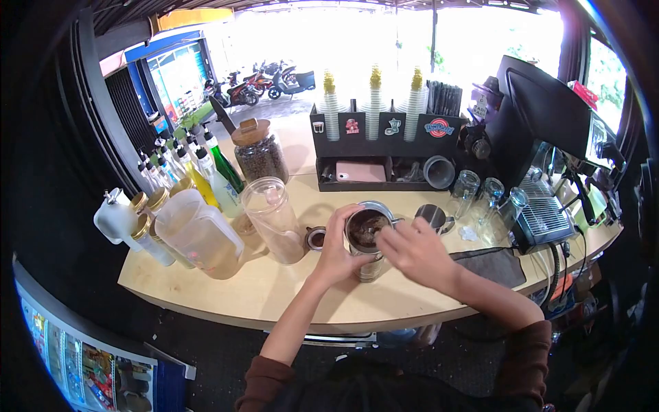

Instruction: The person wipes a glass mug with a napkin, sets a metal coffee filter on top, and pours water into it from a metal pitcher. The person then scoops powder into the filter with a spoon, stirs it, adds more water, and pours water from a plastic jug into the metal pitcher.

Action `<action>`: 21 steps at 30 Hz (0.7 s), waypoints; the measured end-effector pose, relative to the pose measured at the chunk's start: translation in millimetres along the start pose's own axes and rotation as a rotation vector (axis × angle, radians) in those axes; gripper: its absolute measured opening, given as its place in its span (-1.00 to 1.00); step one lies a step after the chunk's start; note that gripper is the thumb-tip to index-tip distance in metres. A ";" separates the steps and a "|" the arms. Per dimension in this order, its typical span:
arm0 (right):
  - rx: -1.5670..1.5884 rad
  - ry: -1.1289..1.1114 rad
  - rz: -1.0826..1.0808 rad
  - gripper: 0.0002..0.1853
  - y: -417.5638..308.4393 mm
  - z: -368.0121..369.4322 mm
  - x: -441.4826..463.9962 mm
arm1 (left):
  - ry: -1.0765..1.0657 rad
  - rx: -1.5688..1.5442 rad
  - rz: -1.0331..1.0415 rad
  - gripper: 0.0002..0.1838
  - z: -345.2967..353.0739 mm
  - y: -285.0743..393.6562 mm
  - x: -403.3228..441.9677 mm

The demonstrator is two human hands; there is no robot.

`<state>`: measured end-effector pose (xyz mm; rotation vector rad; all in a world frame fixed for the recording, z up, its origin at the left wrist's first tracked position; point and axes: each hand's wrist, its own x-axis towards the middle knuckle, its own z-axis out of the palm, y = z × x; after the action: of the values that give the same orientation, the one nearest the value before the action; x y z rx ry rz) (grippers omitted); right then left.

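My left hand [336,246] is wrapped round a cup of dark coffee [366,225], thumb across its near side. Some lighter froth floats on the coffee. Under the cup a ribbed, clear glass [369,272] shows; whether the two touch, I cannot tell. Just behind the cup is a silvery metal rim [377,205]. My right hand [417,253] is closed at the cup's right edge, fingers curled down over the coffee; anything in them is hidden. Beyond it stands a metal pitcher [432,217]. To the left are a small dark-filled container [316,238] and a tall clear container [274,223].
A large plastic jug [199,237], pump bottles [220,180] and a jar of coffee beans [259,154] stand left. A black organizer [384,180] with stacked cups is behind. Upturned glasses [491,196], a dark cloth [491,266] and an espresso machine [546,209] are right.
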<state>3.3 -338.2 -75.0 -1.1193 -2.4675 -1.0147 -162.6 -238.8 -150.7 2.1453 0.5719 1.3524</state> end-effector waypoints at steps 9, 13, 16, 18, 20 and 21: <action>-0.017 0.035 0.030 -0.78 -8.0 0.8 3.2 | -0.003 -0.006 0.000 -0.10 -5.8 8.0 1.1; -0.096 0.052 0.101 -0.77 -1.3 -8.7 2.7 | -0.131 0.070 -0.070 -0.07 -18.9 27.2 6.6; -0.035 -0.009 -0.011 -0.70 -4.2 -7.1 -2.8 | -0.184 0.071 -0.091 -0.06 -20.1 27.1 7.9; -0.042 0.022 0.070 -0.69 2.0 -8.5 -3.9 | -0.200 0.071 -0.091 -0.05 -16.1 23.2 6.2; -0.036 0.007 0.035 -0.69 -0.6 -7.2 -7.7 | -0.135 -0.058 -0.108 -0.06 -9.2 17.9 3.6; -0.026 -0.007 0.000 -0.69 -3.3 -5.3 -9.9 | -0.132 -0.058 -0.106 -0.06 -4.9 13.8 2.0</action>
<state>7.2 -348.9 -77.5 -1.1321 -2.4670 -1.0475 -165.2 -247.1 -138.8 2.1080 0.5786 1.1473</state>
